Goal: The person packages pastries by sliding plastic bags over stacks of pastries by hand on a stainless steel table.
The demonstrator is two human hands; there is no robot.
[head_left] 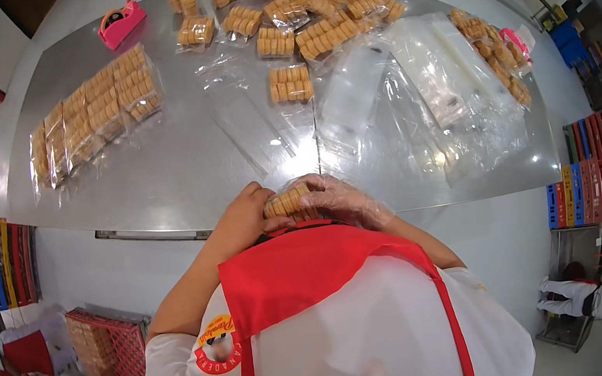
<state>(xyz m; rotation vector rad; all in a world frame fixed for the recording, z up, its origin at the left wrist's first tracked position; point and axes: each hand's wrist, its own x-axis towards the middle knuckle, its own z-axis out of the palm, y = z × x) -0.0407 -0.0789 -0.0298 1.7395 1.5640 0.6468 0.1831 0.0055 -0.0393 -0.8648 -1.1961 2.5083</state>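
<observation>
Left grip and right grip are both closed on one small pack of cookies, one at each side of it. It sits right between them, just in front of the red apron, by the near edge of the shiny counter. I cannot tell if its bottom touches the counter. Its long way goes from side to side, from the left grip to the right grip. It is a bit tipped, so the right end points a little more away from the belly than the left end. Clear, crinkly plastic covers part of the right grip; I cannot tell if it is a glove or a bag. Straight ahead of both grips lies one more pack, and its long way also goes side to side. Past that is a messy pile of packs, pointing all different ways. Ahead and to the left of the left grip, a big block of packs makes a long slanted shape, with its far end pointing right. Ahead and to the right of the right grip are flat clear bags.
</observation>
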